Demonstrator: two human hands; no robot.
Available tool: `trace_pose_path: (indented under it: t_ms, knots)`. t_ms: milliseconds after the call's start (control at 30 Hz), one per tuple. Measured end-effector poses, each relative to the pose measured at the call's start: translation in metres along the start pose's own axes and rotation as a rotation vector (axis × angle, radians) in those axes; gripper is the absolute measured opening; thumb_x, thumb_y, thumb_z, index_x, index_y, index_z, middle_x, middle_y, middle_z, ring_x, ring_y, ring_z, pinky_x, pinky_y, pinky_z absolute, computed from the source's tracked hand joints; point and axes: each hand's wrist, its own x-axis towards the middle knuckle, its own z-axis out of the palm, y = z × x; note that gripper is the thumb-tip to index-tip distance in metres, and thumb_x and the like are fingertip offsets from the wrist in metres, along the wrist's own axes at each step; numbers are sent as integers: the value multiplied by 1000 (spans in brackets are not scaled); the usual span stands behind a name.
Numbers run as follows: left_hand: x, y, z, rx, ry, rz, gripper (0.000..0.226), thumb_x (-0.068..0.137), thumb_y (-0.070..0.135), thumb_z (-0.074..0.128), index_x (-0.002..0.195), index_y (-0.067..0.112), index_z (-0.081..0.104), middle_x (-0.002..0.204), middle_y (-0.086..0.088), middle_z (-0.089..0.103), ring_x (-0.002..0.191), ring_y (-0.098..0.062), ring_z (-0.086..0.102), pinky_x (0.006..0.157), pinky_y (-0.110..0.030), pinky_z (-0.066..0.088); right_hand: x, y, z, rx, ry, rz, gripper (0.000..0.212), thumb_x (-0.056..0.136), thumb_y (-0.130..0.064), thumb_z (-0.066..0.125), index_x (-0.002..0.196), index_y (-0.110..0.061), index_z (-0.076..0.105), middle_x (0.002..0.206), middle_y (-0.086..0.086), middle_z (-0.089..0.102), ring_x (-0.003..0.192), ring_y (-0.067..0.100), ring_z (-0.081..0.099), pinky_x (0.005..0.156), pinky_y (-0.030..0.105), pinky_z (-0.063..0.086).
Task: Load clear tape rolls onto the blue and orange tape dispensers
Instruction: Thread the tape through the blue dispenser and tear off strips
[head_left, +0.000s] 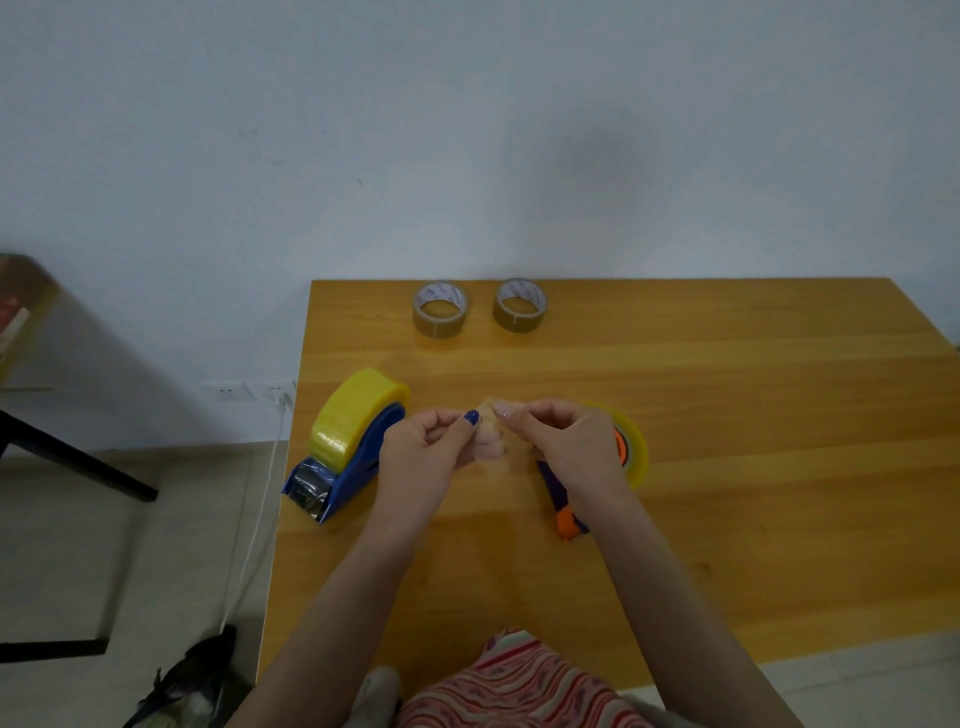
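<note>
- Hands, taken together: from my remote view both are raised just above the tabletop (727, 467) at its middle, meeting over one small wad.
- Left hand (426, 441): the fingers are curled in, and thumb and forefinger pinch the left side of a crumpled tape scrap (491, 436).
- Right hand (566, 441): it is likewise curled and pinches the right side of the same scrap. I judge that the two grips oppose each other so the sticky film can be balled up or peeled off the fingers.
- Blue dispenser (358, 467): it lies near the left edge with its cutter end towards the person. A yellow-tinted clear roll (353, 410) is seated on its hub, so I take this half of the task as loaded.
- Left spare roll (440, 309) and right spare roll (519, 305): these two brownish rolls lie flat side by side at the far edge, well apart from the work and out of the way.
- Orange dispenser (569, 519): it sits under the right wrist and is mostly hidden. A second clear roll (636, 452) shows on its far side, apparently on the hub. I cannot tell whether the tape is threaded to the cutter.
</note>
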Motion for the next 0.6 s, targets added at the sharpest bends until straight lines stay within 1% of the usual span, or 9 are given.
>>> trace_pose_path:
  t_ms: [100,167,200,233,300,367,433,500,600]
  knots:
    - [1,3,-1,-100,-84,-95,19,94,12,49,86,10,67,81,-7,74,83,-22,71,74,-25,56,0,-4,-3,137,-89,38,12,76,-15,77,80,-7,69,74,5,74,69,14,70,62,26,58]
    - [3,3,-4,-120,-114,-110,25,98,12,40,98,9,64,83,-7,74,88,-24,70,79,-28,55,0,-5,-5,181,-59,60,10,76,-11,76,79,-8,67,71,5,74,65,14,70,58,26,58]
    - [4,2,-6,-92,-133,-63,26,97,8,38,106,11,62,84,-4,74,88,-21,70,79,-28,55,0,-6,-6,201,-33,72,10,76,-9,76,78,-8,66,68,4,74,63,13,70,56,25,58]
    - [5,0,-10,7,-159,49,30,95,2,39,111,16,59,89,-1,73,89,-15,69,81,-26,54,0,-6,-7,223,-12,82,10,76,-8,76,78,-8,66,66,3,73,61,12,70,55,25,58]
    - [6,-4,-18,345,-263,354,48,86,-5,47,117,31,53,109,6,64,100,-6,61,85,-21,52,0,-7,-9,267,-1,93,10,75,-7,76,78,-7,66,66,4,73,60,13,69,55,25,58]
    - [8,-9,-21,583,-327,574,50,79,3,56,118,34,54,123,8,53,110,-4,53,86,-16,49,-1,-7,-9,293,-22,101,11,75,-8,76,81,-5,66,66,6,73,60,14,69,56,26,59]
    - [11,-14,-20,641,-318,645,37,78,14,65,111,32,60,127,7,49,112,-6,52,86,-16,48,-3,-7,-7,292,-46,107,13,75,-8,76,83,-3,66,65,6,72,60,14,69,56,25,59]
    - [14,-16,-19,646,-300,681,25,78,20,70,101,27,65,126,5,51,107,-8,55,85,-17,47,-4,-6,-5,286,-63,110,13,76,-8,76,82,-4,65,68,8,72,61,16,69,56,27,59]
    - [12,-18,-17,552,-251,711,19,79,30,64,92,18,70,116,2,59,100,-7,60,81,-15,49,-7,-6,-5,289,-96,109,13,77,-8,74,84,-4,64,79,15,73,69,21,71,61,30,61]
